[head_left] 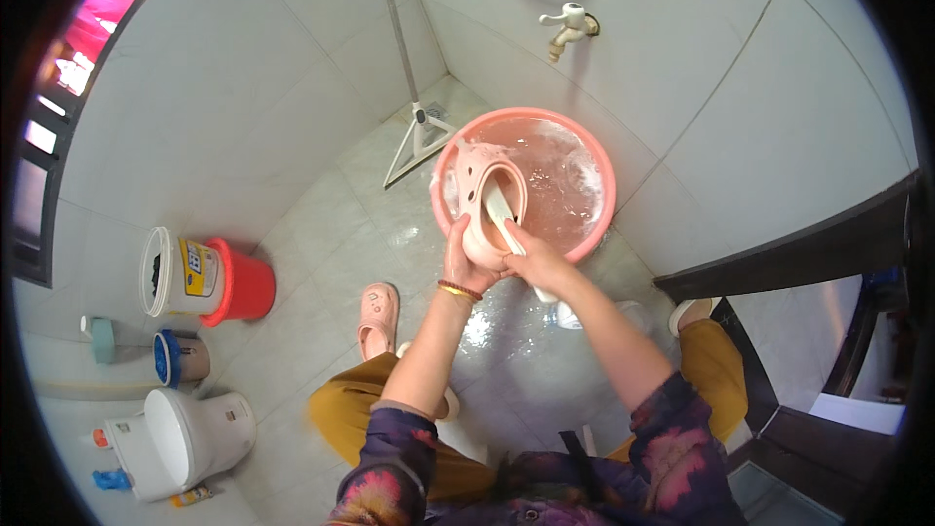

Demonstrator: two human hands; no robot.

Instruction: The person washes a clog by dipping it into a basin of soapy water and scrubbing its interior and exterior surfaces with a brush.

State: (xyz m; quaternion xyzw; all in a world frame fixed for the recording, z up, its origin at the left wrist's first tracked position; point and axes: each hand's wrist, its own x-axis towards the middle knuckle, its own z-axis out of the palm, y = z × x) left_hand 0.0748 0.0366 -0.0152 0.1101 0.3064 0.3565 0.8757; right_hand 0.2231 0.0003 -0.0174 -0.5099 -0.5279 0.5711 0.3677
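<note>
We look steeply down from a single head-worn fisheye view onto a tiled bathroom floor (321, 234), facing the corner where two walls meet. Our forearms enter from the lower edge; the pink basin (584, 151) sits near centre, close below us. Straight edges bow toward the dark rim.

Dark purple tie-dyed sleeves (672, 448) pushed up past the elbows, mustard-yellow trousers (336, 409), thin orange-and-red beaded bracelet (459, 289) around left wrist.

Pale tiled walls (243, 58), wet tiled floor (331, 253), a window (73, 49) perhaps, dark doorframe (779, 258).
</note>
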